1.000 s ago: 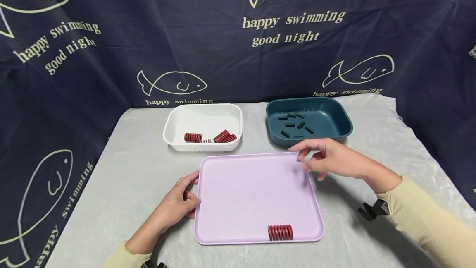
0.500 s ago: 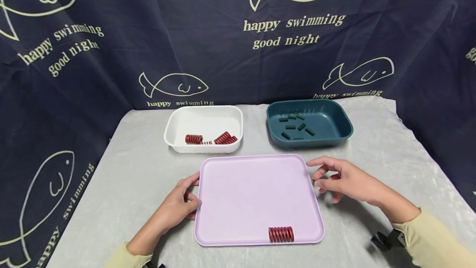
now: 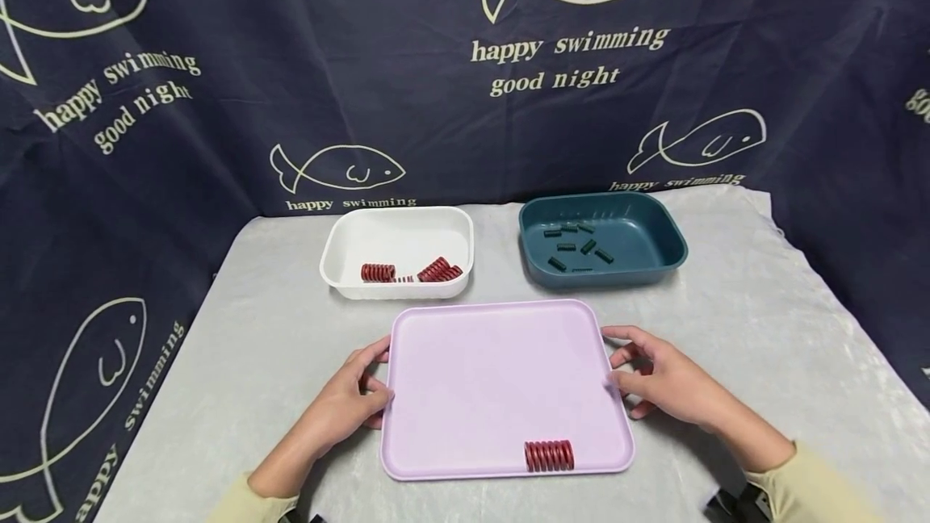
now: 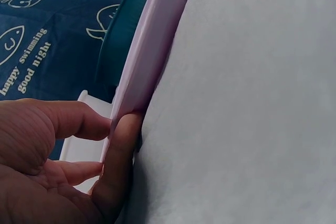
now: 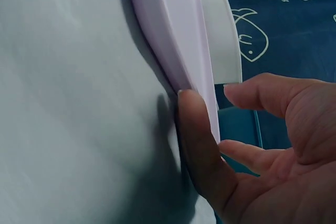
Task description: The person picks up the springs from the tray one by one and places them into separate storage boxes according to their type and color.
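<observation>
A lilac tray (image 3: 494,370) lies on the table between both hands. One thick red coil spring (image 3: 549,456) rests on it near the front rim, right of the middle. At the tray's left edge, my left hand (image 3: 345,398) grips the rim; the left wrist view has the thumb above and a finger (image 4: 126,145) along the underside. My right hand (image 3: 672,382) is at the opposite edge. There, a finger (image 5: 197,129) lies against the tray's side, while the thumb (image 5: 247,93) is spread just above the rim.
Behind the tray stand a white bin (image 3: 395,290) with several red springs (image 3: 378,273) and a teal bin (image 3: 603,276) with several small dark green springs (image 3: 567,247). A grey cloth (image 3: 240,361) covers the table. A navy fish-print curtain (image 3: 465,135) hangs behind.
My right hand has come down from above the tray's far right corner, out past the right edge, then in against that edge. The left hand, tray and springs stay put.
</observation>
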Demonstrator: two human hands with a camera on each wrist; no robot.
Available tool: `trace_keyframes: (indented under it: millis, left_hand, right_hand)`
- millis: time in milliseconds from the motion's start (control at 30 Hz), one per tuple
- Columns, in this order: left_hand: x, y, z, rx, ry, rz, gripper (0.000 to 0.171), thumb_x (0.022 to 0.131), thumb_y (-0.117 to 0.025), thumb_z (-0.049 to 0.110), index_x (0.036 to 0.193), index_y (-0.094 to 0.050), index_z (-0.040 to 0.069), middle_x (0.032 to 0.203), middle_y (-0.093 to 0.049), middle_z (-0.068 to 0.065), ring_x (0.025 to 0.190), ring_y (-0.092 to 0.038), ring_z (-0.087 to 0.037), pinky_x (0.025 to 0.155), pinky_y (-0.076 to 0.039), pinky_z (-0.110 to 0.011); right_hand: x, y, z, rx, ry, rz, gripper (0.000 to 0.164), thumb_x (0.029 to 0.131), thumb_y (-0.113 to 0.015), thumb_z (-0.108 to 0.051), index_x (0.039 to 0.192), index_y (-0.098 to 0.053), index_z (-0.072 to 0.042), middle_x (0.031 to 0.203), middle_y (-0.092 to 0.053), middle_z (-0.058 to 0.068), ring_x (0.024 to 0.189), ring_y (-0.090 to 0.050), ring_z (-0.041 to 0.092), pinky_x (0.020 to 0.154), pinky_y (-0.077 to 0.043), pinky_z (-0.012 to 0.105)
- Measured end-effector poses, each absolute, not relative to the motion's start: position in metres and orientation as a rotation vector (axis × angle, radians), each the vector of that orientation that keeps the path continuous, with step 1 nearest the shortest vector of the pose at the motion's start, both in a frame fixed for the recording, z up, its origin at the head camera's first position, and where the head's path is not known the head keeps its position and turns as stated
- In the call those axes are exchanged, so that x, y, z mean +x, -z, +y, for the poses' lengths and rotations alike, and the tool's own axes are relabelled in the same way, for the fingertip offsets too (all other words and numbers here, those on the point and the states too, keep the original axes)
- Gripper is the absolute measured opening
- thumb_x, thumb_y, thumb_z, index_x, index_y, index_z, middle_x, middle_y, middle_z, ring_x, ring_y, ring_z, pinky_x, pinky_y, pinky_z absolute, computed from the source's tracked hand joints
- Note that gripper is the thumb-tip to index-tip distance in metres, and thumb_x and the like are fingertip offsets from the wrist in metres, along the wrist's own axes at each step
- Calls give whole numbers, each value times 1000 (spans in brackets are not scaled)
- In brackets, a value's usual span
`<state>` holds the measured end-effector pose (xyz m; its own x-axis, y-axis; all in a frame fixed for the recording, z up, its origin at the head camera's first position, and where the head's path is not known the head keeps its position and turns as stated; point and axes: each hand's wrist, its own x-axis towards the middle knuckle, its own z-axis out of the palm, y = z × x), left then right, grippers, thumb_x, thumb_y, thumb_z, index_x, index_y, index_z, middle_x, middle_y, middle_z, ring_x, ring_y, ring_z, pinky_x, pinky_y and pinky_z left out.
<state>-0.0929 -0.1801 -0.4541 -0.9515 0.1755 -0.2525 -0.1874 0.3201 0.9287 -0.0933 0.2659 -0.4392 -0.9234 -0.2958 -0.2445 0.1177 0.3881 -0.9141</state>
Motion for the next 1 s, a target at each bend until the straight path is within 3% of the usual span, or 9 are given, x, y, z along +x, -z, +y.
trace_keyframes:
  millis: [233,533,733,1000]
  left_hand:
    - [-93,453,-182,2,-1688,2257,80,85,-65,-11,158,-39,7,141,-43,-16,88,-59,-23,55,-63,-38]
    - [-99,443,-190,39,-1700,2107,80,90,-68,-1,160,-29,1,150,-39,-24,91,-62,-24,62,-65,-44]
    - [-98,425,-191,68,-1705,2149,79,93,-67,0,161,-28,4,154,-33,-25,100,-62,-25,65,-65,-45]
    - [-96,405,-183,201,-1677,2086,77,95,-72,8,161,-32,8,155,-38,-24,107,-64,-29,72,-64,-48]
  right_hand:
    - [-90,439,254,-101,1407,2425,74,88,-74,0,154,-40,-3,108,-55,16,80,-58,26,49,-61,40]
    - [-86,442,252,-160,1380,2467,80,86,-71,6,157,-35,-1,108,-53,15,72,-58,24,45,-59,37]
    - [-86,441,251,-165,1383,2466,80,85,-70,8,156,-35,-2,107,-53,16,69,-59,24,45,-58,37]
    - [-87,440,252,-172,1378,2469,81,84,-71,8,156,-36,-2,107,-52,16,67,-58,24,45,-58,37]
